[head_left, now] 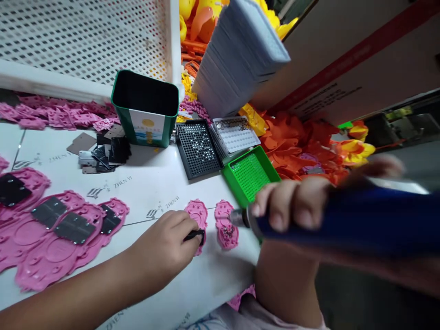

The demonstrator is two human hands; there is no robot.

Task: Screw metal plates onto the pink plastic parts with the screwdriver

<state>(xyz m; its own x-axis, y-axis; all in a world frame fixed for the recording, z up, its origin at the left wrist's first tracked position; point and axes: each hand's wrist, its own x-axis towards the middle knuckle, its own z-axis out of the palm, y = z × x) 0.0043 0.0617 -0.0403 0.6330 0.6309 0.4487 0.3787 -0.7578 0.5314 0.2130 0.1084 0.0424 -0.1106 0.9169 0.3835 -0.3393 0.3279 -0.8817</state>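
– What do your hands hold?
– My left fingers (196, 229) pinch a black plate (193, 235) over one pink piece (196, 208). My right hand (292, 204) is wrapped around the blue driver (347, 224), near another pink piece (224, 208).
– How to work well?
– I would keep the plate flat and the driver steady, I think.
– What is unclear?
– My fingers partly cover the plate. The driver is blurred and cut off; whether its tip touches, I cannot tell.

Pink piece (223, 215), blue tool (343, 222) (silver-tipped)
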